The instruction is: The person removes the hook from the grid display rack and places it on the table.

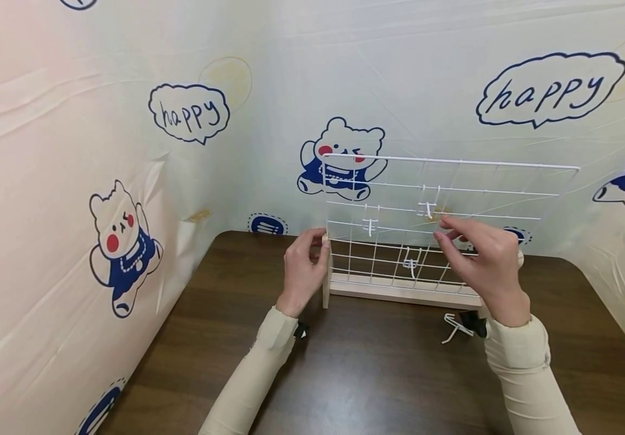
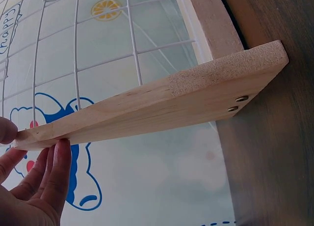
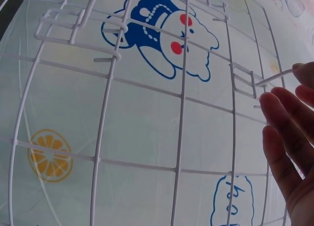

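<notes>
Stood upright near the counter's (image 1: 377,374) far edge: white wire grid panel (image 1: 442,205), light, springy. Left hand (image 1: 304,266) pinched the stiff wooden upright (image 2: 147,108), the safest hold. Right hand (image 1: 486,260) pinched a small, fiddly hook (image 3: 274,77).

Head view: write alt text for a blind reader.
A person's left hand grips the wooden post of an upright white wire grid while the right hand pinches a white hook on it.

One wire grid (image 1: 453,199) in one wooden stand (image 1: 399,291); three hooks (image 1: 427,209) hung, perhaps one more lying loose (image 1: 453,329).
</notes>
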The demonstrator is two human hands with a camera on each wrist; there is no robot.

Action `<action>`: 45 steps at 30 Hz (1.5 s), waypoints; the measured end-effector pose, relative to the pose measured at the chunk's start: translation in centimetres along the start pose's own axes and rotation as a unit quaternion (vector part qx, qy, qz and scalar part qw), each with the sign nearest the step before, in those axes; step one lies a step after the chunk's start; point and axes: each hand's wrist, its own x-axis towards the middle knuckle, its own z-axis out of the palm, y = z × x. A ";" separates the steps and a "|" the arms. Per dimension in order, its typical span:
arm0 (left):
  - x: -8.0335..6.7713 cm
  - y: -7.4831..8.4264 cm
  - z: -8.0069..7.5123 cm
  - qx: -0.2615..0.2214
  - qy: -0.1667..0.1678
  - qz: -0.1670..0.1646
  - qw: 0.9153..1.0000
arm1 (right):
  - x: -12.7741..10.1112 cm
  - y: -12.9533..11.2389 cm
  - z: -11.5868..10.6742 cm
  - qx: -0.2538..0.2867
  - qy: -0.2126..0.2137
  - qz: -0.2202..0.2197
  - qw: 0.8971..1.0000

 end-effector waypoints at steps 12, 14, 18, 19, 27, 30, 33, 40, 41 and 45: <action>0.0 0.0 -0.1 0.000 0.000 0.001 1.000 | 0.5 -0.1 0.1 0.010 -0.009 0.001 1.000; 0.0 0.0 0.0 -0.001 0.001 0.003 1.000 | 0.6 -0.1 0.2 0.011 -0.007 0.001 1.000; 0.0 0.0 0.0 -0.002 0.003 0.007 1.000 | 0.7 -0.2 0.3 0.017 -0.006 0.001 1.000; 0.0 0.0 0.0 -0.002 0.004 0.008 1.000 | 0.7 -0.2 0.4 0.020 -0.006 0.002 1.000; 0.0 0.0 0.0 -0.002 0.002 0.003 1.000 | 1.2 -0.1 0.5 0.018 -0.018 0.005 1.000; 0.0 0.0 0.0 -0.002 0.002 0.003 1.000 | 1.3 0.0 0.5 0.016 -0.028 0.006 0.999; 0.0 0.0 0.0 -0.001 0.004 0.004 1.000 | 1.4 0.0 0.6 0.015 -0.036 0.005 0.999; 0.0 0.0 0.0 0.000 0.004 0.005 1.000 | 1.5 -0.1 0.9 0.011 -0.031 0.002 0.999; 0.0 0.0 0.0 -0.001 0.003 0.003 1.000 | 1.5 -0.1 0.9 0.010 -0.030 0.002 0.999; 0.1 0.0 0.0 -0.001 0.002 0.000 1.000 | 1.6 -0.1 1.0 0.010 -0.028 0.002 1.000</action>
